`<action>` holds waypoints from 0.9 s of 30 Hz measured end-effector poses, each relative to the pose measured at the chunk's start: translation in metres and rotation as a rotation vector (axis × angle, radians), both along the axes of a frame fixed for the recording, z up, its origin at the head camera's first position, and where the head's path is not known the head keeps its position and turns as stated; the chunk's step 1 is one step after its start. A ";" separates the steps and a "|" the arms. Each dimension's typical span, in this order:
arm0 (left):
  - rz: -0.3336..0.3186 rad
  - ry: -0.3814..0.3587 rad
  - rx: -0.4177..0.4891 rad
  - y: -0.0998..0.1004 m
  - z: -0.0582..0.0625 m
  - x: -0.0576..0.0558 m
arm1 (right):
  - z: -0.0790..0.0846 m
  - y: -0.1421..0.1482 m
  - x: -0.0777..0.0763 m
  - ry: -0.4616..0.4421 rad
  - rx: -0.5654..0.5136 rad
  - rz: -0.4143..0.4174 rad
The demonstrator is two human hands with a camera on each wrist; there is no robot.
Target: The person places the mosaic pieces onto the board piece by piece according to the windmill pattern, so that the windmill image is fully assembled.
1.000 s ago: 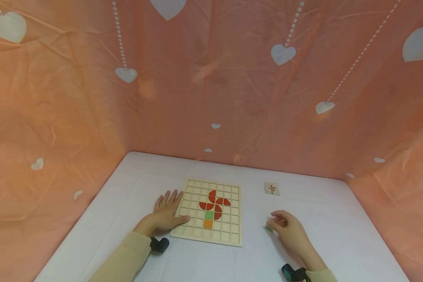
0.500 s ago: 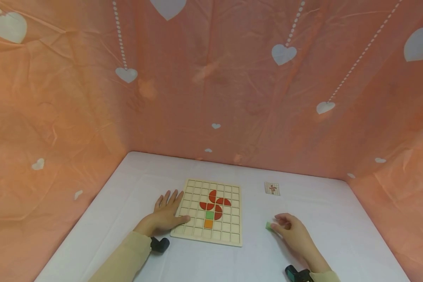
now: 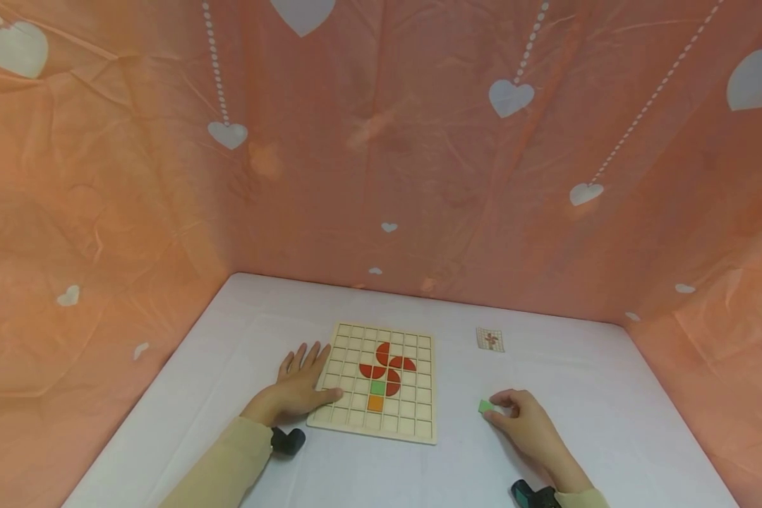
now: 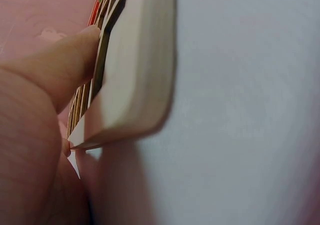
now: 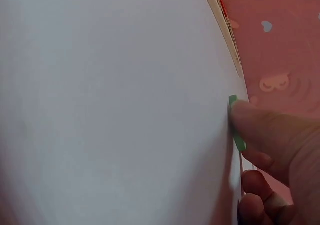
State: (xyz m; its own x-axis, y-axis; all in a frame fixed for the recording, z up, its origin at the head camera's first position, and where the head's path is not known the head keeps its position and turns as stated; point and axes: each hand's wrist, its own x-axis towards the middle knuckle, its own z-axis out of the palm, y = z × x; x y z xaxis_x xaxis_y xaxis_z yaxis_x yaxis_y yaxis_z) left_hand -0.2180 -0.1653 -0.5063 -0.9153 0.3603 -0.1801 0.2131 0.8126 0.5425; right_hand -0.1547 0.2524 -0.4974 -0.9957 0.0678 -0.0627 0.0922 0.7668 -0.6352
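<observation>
My left hand [image 3: 300, 389] lies with fingers spread at the left edge of a wooden grid board [image 3: 413, 406], its thumb [image 4: 75, 55] resting over the rim. Red quarter-round pieces [image 3: 392, 382] form a pinwheel on the board. Below them sit a green square tile [image 3: 377, 387] and an orange square tile [image 3: 375, 403]. Right of the board, my right hand [image 3: 525, 422] pinches another green square tile [image 3: 485, 406] by its edge between thumb and forefinger, at the tabletop. In the right wrist view the thumb covers part of this green tile [image 5: 239, 141].
A small card [image 3: 490, 339] printed with a red pinwheel on a grid lies beyond the right hand. The white tabletop [image 3: 565, 367] is enclosed by an orange-pink cloth [image 3: 330, 176] with white hearts at the back and sides.
The green tile at my right hand, mostly hidden a second ago, now shows its face. The right hand has shifted slightly and its forefinger has come down to the tile. The left hand stays put.
</observation>
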 end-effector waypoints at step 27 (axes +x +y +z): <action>0.000 0.000 -0.007 0.000 0.000 -0.001 | 0.006 -0.026 -0.002 0.016 -0.088 -0.005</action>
